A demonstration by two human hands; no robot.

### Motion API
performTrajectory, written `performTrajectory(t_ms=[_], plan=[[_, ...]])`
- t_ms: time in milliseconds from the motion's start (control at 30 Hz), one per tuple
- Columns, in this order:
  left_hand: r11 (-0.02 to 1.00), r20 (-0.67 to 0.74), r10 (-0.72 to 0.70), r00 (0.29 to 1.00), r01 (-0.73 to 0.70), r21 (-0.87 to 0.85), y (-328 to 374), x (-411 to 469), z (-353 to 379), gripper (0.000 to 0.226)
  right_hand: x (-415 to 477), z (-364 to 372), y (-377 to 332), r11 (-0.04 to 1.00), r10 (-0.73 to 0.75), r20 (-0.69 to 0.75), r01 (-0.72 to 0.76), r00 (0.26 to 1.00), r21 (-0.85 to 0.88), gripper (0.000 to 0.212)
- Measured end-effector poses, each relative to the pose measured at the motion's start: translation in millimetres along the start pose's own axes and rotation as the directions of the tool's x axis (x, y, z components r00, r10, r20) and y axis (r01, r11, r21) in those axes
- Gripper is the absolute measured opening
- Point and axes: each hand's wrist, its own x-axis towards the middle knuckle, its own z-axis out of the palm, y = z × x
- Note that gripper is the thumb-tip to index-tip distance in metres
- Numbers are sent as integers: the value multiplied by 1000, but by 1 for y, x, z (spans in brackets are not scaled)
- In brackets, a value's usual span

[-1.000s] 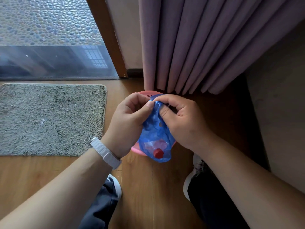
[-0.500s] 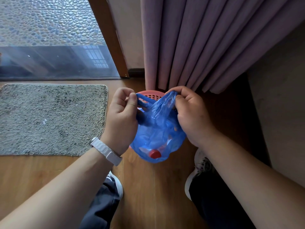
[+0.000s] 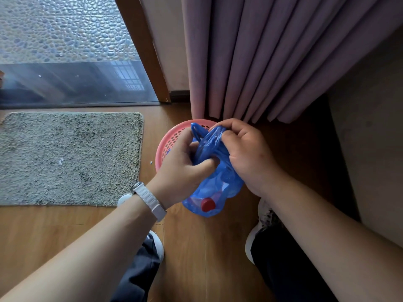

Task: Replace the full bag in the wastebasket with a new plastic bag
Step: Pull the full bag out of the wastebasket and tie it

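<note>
Blue bag [image 3: 214, 188]: centre of the frame, held up over the pink wastebasket [image 3: 168, 140], its top bunched between both hands.
Bag contents: a red cap [image 3: 207, 204] and something pale show through the plastic at the bottom.
Left hand [image 3: 181, 168]: fingers clenched round the bag's twisted neck.
Right hand [image 3: 246, 153]: fingers and thumb pinching the gathered top.
Wastebasket: on the wooden floor [image 3: 196, 258] below the curtain [image 3: 272, 57]; its inside is mostly hidden.
Mat [image 3: 69, 158]: left of the frame.
</note>
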Motion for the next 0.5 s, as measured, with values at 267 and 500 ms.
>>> performTrajectory(t_ms=[267, 500], plan=[[998, 53, 41, 998, -39, -51, 1, 2, -5, 28, 1, -5, 4, 994, 92, -1, -92, 996, -56, 21], [983, -28, 153, 988, -149, 110, -5, 6, -7, 22, -1, -7, 6, 981, 29, 57, -17, 998, -192, 20]])
